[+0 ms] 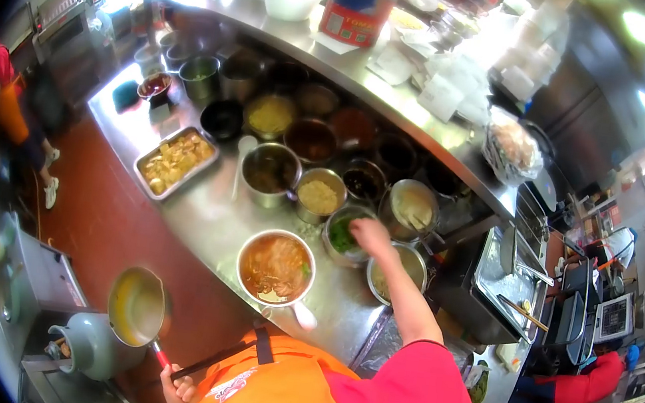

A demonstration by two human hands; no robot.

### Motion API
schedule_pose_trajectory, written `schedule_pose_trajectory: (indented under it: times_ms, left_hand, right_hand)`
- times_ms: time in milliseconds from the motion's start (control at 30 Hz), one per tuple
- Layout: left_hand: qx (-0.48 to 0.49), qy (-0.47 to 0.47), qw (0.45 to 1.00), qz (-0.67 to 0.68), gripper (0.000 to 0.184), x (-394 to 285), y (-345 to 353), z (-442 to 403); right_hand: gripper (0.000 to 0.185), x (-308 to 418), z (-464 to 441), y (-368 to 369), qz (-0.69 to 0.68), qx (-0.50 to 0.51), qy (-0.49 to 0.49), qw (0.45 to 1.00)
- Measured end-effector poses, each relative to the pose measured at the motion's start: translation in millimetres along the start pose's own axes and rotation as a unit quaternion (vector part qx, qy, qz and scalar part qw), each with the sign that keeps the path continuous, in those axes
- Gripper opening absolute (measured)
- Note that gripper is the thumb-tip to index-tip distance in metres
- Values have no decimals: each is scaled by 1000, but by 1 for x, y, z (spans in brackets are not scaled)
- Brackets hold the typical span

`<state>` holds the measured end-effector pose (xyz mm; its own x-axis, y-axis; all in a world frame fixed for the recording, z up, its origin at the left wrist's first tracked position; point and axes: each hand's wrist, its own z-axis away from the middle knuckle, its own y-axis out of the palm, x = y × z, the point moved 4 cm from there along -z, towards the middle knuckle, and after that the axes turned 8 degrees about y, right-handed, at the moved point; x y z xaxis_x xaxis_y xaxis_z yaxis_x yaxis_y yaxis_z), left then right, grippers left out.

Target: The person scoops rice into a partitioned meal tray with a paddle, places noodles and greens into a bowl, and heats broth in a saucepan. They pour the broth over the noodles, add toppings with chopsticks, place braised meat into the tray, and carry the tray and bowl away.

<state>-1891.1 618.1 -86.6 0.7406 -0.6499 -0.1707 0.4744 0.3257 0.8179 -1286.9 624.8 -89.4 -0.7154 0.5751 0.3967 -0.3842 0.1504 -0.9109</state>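
Note:
My left hand is closed around the red handle of a saucepan, held off the counter's near side with a yellowish film inside. My right hand is over a metal pot of chopped greens, its fingers bunched together at the greens and partly hidden. In front of me stands a white bowl with a handle, filled with reddish broth, pieces of food and a bit of green. Beside the greens are a pot of minced pale food and a pot with pale contents and a utensil.
A tray of sliced food lies on the steel counter. Several pots line the back under a raised shelf, which bears a red tin. A gas cylinder stands lower left. People in red are at both sides.

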Motion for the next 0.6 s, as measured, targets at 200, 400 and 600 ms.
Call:
schedule_pose_trajectory:
  times_ms: [200, 400, 600]
  left_hand:
    - [-2, 3, 1000, -26, 30, 0, 4, -5]
    - [9, 52, 999, -4, 25, 10, -18, 42]
    - [-49, 69, 996, -20, 22, 30, 33, 30]
  right_hand:
    - [21, -3, 7, -24, -135, -37, 21, 990]
    - [18, 48, 54, -30, -359, 17, -27, 933]
    - [18, 91, 97, -63, -471, 92, -19, 877]
